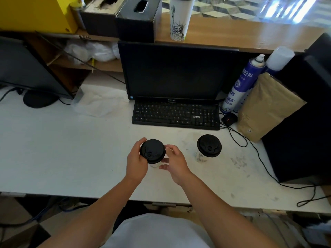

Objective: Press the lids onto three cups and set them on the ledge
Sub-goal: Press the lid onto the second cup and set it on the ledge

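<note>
Both forearms reach out from a white-shirted lap over the near edge of the white desk (53, 140), and the head view finds the left hand (137, 162) curled round the left side of a black lid (152, 150) sitting on a paper cup (155, 165), fingertips touching the rim. Opposite, the right hand (174, 162) is loosely open, thumb and forefinger at the lid's right edge and lower fingers near the cup wall; whether they press or only touch cannot be told. A second lidded cup (207, 149) stands apart to the right on the desk, near the mouse cable (238, 138). One tall printed cup (180, 18) with a lid already stands on the wooden ledge (232, 33) above the monitor (177, 72). Judged from here, the risk lies in uneven pressure: pushing one side of the lid could leave the far rim unseated or tip the light cup, and squeezing the thin wall could buckle it. Lifting either cup to the ledge means clearing monitor and keyboard (176, 113), where a loose lid might come off.
</note>
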Demonstrator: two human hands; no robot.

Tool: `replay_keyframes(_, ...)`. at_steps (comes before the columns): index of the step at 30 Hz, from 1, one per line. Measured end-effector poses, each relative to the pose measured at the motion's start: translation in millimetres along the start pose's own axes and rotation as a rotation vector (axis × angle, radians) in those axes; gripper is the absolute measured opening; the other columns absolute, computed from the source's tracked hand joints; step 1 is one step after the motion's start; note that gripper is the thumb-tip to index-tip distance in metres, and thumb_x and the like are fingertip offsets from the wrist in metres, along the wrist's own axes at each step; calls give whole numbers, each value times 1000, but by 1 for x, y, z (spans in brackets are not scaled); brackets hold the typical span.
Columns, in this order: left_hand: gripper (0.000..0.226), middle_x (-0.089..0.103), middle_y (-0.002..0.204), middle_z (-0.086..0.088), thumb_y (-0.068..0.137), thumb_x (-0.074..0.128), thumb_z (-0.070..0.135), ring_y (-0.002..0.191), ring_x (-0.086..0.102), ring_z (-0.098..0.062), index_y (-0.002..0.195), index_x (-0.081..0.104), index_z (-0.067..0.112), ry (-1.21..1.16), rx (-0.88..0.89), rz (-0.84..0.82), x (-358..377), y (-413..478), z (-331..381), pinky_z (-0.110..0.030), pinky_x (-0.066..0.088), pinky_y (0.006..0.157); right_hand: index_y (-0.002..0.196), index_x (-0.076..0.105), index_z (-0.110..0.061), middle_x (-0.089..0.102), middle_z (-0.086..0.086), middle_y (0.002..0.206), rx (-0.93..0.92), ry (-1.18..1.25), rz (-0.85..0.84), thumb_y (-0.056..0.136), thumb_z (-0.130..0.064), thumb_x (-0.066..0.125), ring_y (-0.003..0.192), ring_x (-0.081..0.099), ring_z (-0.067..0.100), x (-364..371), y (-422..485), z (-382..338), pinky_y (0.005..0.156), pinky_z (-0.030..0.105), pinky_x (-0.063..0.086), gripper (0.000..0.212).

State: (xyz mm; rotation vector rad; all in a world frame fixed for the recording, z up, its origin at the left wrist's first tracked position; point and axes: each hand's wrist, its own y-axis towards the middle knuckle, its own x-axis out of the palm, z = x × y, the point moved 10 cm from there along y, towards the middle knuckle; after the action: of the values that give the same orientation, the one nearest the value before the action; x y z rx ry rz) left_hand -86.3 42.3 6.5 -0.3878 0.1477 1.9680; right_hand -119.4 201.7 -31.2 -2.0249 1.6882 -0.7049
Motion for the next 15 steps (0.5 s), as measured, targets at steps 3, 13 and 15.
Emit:
replay_keyframes(3,48,67,119,-1,92,39,-13,112,62,-18,123,62,16,-80,-60,71,-4,-5,-5,-37,52,100,123,62,-14,64,11,124,-27,75,-19,107,-19,46,96,65,29,-3,-4,4,69,33,59,23)
replay_keyframes(13,22,62,101,-11,103,50,27,98,63,-29,89,56,12,-217,-290,86,-8,-4,-38,-45,62,77,103,68,-25,70,1,111,-17,-24,43,106,-34,46,95,67,22,-5,-2,12,66,33,57,24)
replay_keyframes(15,26,63,99,-11,104,49,29,93,63,-25,86,55,11,-257,-316,71,-8,-4,-44,-41,61,74,106,67,-22,69,1,112,-20,-70,38,105,-37,45,98,67,25,-4,-1,13,68,34,59,26)
